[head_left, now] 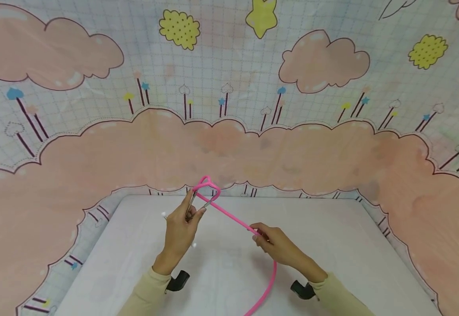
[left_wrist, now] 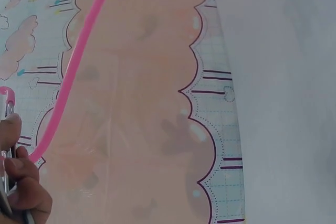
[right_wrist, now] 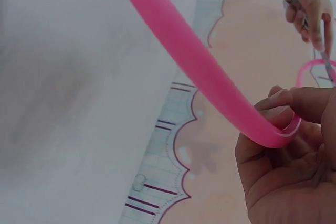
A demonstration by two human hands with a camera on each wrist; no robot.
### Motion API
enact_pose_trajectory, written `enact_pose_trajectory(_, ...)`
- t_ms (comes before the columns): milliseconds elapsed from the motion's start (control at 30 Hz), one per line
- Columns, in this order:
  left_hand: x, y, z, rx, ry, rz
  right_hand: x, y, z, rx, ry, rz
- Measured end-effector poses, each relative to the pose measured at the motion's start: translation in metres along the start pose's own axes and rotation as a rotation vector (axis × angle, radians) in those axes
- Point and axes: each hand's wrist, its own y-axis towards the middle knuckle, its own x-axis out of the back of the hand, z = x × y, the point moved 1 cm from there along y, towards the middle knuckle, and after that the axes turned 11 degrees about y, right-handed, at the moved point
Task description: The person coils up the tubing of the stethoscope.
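Note:
A stethoscope with pink tubing [head_left: 232, 215] is stretched between both hands, above the white table. My left hand [head_left: 180, 232] grips its metal ear tubes [head_left: 207, 203], and white ear tips [head_left: 194, 245] stick out near the wrist. Beyond those fingers the pink tubing forks and bends in a loop, then runs back toward the right. My right hand [head_left: 277, 243] pinches the tubing between thumb and fingers, as the right wrist view shows with the fingers [right_wrist: 262, 153] curled round it. From there the tube hangs down in a curve past the bottom edge; its far end is out of view.
The white table [head_left: 221, 281] spreads under both hands. Behind and around it lies a patterned cloth [head_left: 253, 158] with peach clouds, stars and striped stems. A dark wrist device [head_left: 178, 281] sits at the left cuff, another dark device [head_left: 302, 289] at the right.

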Motion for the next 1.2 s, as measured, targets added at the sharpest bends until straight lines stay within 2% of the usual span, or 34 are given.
enact_pose_trajectory(167, 0.000, 0.001, 0.002, -0.007, 0.017, -0.030, 0.007, -0.003, 0.009, 0.018, -0.026, -0.004)
enact_pose_trajectory(400, 0.000, 0.000, 0.002, -0.028, 0.040, -0.016, 0.014, -0.014, 0.019, 0.051, -0.094, -0.087)
enact_pose_trajectory(633, -0.002, -0.002, 0.000, -0.029, 0.083, 0.008, 0.011, -0.022, 0.033, 0.195, -0.178, -0.151)
enact_pose_trajectory(767, -0.003, -0.004, -0.003, -0.058, 0.145, 0.016, 0.010, -0.026, 0.039, 0.266, -0.253, -0.202)
enact_pose_trajectory(933, -0.003, -0.007, -0.008, -0.083, 0.187, 0.057, 0.013, -0.029, 0.047, 0.378, -0.355, -0.227)
enact_pose_trajectory(1067, -0.003, -0.009, -0.013, -0.115, 0.217, 0.090, 0.017, -0.029, 0.052, 0.493, -0.401, -0.241)
enact_pose_trajectory(1200, -0.006, -0.013, -0.015, -0.131, 0.227, 0.118, 0.023, -0.030, 0.057, 0.538, -0.418, -0.263)
